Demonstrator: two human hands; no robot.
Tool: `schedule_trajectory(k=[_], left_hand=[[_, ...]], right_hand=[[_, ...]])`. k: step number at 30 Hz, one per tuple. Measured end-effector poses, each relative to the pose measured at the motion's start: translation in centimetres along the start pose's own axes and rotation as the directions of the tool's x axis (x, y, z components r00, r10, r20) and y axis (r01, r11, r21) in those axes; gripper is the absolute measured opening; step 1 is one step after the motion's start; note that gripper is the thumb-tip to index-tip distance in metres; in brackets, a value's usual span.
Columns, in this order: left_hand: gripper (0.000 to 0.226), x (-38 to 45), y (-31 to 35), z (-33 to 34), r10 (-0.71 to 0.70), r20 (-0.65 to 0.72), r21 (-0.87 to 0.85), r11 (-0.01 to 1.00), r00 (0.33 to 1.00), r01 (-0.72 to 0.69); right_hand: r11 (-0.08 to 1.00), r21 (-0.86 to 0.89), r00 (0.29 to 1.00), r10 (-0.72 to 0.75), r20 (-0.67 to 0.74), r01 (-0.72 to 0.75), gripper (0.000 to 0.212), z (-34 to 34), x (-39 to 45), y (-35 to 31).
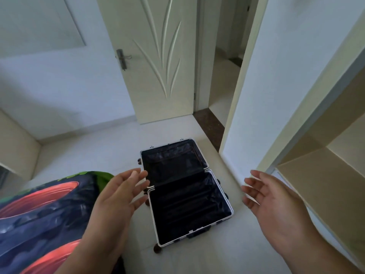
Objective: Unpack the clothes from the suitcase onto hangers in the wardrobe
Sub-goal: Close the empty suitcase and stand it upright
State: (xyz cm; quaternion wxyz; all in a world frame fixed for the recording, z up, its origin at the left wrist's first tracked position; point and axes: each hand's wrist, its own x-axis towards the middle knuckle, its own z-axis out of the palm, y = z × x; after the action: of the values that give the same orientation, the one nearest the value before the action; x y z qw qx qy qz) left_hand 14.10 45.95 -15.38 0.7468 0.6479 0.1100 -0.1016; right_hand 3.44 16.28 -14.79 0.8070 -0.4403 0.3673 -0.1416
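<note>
Right now your left hand (118, 196) and right hand (274, 202) hover with fingers spread, holding nothing, either side of the suitcase (183, 192) lying open on the floor (88, 155) below the wardrobe (325, 155).

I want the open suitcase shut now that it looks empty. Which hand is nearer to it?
Left. The left hand hovers open at the suitcase hinge edge, fingertips overlapping its frame; the right hand hangs farther out over bare floor.

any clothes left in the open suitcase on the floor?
No. Both halves of the open black-lined, silver-framed suitcase show only bare dark lining, and neither open hand holds anything.
</note>
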Motion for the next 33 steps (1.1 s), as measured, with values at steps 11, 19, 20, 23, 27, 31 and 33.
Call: schedule_trajectory(k=[11,19,20,23,27,31,33], left_hand=[[0.020,7.3,-0.2,-4.7,-0.117,0.013,0.007,0.993,0.993,0.117],[0.019,12.2,-1.5,-2.7,-0.197,-0.022,0.037,0.980,0.980,0.197],[0.019,13.1,-1.4,-2.5,-0.193,-0.034,0.044,0.980,0.981,0.194],[0.019,15.8,-1.1,-2.0,-0.163,-0.074,0.040,0.985,0.984,0.167],[0.013,20.4,-1.4,-1.8,-0.169,-0.143,0.047,0.983,0.975,0.177],[0.007,25.6,-2.0,-1.4,-0.202,-0.182,0.094,0.971,0.962,0.222],[0.007,28.5,-2.2,-1.7,-0.220,-0.178,0.148,0.958,0.959,0.247]], right_hand=[[0.999,-0.017,0.996,0.036,-0.079,-0.038,0.026,6.8,0.1,5.1],[0.996,-0.001,0.992,0.087,-0.089,-0.087,0.030,7.1,4.9,5.0],[0.996,-0.003,0.993,0.088,-0.077,-0.089,0.031,7.3,5.9,4.8],[0.995,-0.033,0.995,0.095,-0.018,-0.096,0.034,8.6,9.5,4.1],[0.989,-0.092,0.991,0.123,0.054,-0.118,0.040,10.9,14.5,3.6],[0.981,-0.153,0.988,0.132,0.080,-0.118,0.033,13.6,19.8,3.5],[0.977,-0.181,0.990,0.124,0.064,-0.111,0.036,15.1,22.8,3.5]])
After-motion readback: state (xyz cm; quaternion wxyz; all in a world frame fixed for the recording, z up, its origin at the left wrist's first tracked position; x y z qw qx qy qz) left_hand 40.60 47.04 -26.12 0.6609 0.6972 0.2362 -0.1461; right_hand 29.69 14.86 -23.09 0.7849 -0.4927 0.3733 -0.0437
